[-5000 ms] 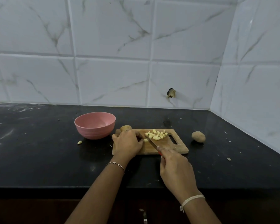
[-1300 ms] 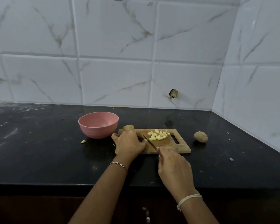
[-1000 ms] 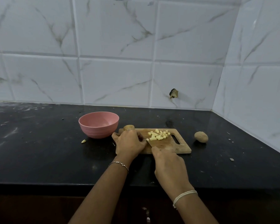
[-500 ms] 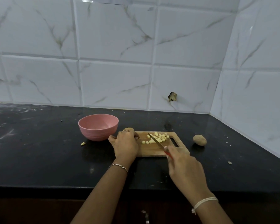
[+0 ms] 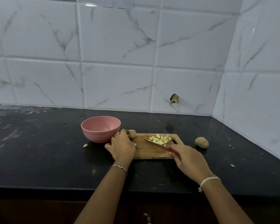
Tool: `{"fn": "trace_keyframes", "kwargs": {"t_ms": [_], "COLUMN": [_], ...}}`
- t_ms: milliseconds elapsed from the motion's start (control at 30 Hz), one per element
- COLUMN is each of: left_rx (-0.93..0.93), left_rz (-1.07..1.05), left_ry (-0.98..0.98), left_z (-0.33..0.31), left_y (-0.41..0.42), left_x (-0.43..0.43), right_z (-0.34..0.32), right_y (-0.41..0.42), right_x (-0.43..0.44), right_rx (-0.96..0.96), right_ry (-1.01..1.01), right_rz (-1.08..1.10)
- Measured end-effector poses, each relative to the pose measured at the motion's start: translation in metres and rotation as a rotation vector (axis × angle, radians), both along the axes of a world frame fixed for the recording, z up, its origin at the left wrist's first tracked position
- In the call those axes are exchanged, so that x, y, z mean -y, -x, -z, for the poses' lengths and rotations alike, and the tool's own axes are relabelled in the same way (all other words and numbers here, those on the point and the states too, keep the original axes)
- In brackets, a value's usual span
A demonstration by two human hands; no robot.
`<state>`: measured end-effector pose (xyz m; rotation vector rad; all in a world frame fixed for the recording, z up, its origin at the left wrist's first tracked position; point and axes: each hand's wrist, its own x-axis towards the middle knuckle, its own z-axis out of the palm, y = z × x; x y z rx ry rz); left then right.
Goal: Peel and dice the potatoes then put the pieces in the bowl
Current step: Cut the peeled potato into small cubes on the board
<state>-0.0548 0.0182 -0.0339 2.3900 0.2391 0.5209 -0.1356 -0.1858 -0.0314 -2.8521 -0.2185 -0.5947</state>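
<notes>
Diced pale potato pieces [image 5: 160, 139] are lying on the wooden chopping board [image 5: 149, 151], just beyond the red-handled knife [image 5: 153, 143] the right hand [image 5: 187, 159] is gripping. The left hand [image 5: 122, 147], nearer the round pink bowl [image 5: 100, 131], is resting curled; grasp unclear.

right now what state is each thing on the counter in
pink bowl, upright, inside looks empty
cutting board, lying flat
diced potato pieces, piled on the board's far right part
knife, gripped by right hand, blade beside the pile
left hand, resting on the board's left end
small potato, unpeeled, at the board's far left corner
larger potato, unpeeled, on the countertop right of the board
stray potato piece, on the countertop beside the bowl
</notes>
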Motion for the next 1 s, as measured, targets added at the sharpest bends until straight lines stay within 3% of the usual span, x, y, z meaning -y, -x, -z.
{"fn": "trace_keyframes", "kwargs": {"t_ms": [267,533,867,1000], "left_rx": [-0.043,-0.032,0.16,0.153], "left_rz": [0.028,0.036,0.21,0.272], "left_ry": [0.02,-0.186,-0.247,-0.268], "left_z": [-0.002,0.001,0.004,0.003], "left_y": [0.001,0.005,0.001,0.0], "left_x": [-0.001,0.001,0.002,0.005], "right_z": [0.005,0.009,0.009,0.009], "right_y": [-0.01,0.001,0.004,0.014], "right_x": [-0.011,-0.018,-0.021,-0.027], "right_rx": [0.071,0.221,0.197,0.168], "right_ry": [0.0,-0.151,-0.104,-0.058], "right_rz": [0.112,0.158,0.159,0.138]}}
